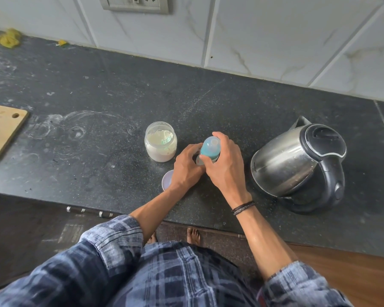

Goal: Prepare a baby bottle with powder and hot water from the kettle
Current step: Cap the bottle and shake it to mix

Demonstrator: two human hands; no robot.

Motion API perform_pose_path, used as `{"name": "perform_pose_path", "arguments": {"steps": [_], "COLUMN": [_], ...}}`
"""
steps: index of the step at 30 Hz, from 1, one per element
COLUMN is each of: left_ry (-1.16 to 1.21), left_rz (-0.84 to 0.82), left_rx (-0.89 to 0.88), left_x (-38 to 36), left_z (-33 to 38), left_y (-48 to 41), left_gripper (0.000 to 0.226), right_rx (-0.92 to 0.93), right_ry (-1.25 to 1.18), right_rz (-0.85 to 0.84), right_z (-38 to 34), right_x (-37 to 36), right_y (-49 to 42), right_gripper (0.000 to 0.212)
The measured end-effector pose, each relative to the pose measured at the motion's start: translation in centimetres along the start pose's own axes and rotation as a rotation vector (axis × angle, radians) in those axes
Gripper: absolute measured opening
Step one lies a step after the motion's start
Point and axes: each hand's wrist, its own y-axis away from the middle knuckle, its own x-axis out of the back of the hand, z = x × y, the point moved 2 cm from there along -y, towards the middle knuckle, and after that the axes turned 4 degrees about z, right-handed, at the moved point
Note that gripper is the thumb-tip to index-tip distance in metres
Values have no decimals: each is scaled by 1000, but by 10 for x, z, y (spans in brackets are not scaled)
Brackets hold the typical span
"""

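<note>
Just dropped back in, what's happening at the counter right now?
A person holds a clear baby bottle with a teal top at the dark stone counter: left hand grips its body, right hand grips the top. A clear jar of white powder stands open to its left; a steel kettle with black handle stands to its right, lid shut.

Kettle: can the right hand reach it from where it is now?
Probably yes. The kettle stands just right of the right hand, with bare counter between them. But its grip is round the baby bottle, so it would have to let go first.
</note>
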Motion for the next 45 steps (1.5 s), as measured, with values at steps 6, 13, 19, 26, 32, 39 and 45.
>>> {"name": "perform_pose_path", "arguments": {"steps": [6,13,19,26,32,39,45], "left_ry": [3,10,-12,-79,-200,-248,-327], "left_rz": [40,-82,-249,-319,-357,-337,-372], "left_rx": [-7,3,-54,13,-23,-98,-207], "left_x": [-2,3,14,28,32,42,44], "left_z": [-6,-6,-8,-15,-12,-13,-17], "left_y": [0,-4,-4,-6,-7,-11,-3], "left_gripper": [35,48,65,72,66,51,42], "right_rx": [29,43,119,145,160,264,154], "right_ry": [58,-42,-104,-105,-61,-759,-796], "right_rz": [117,108,4,9,-86,471,195], "right_z": [-1,10,28,32,16,-33,-39], "right_x": [-7,-11,-16,-19,21,87,91], "right_y": [4,10,16,15,-16,-18,-16], "right_gripper": [65,71,91,87,90,97,94]}}
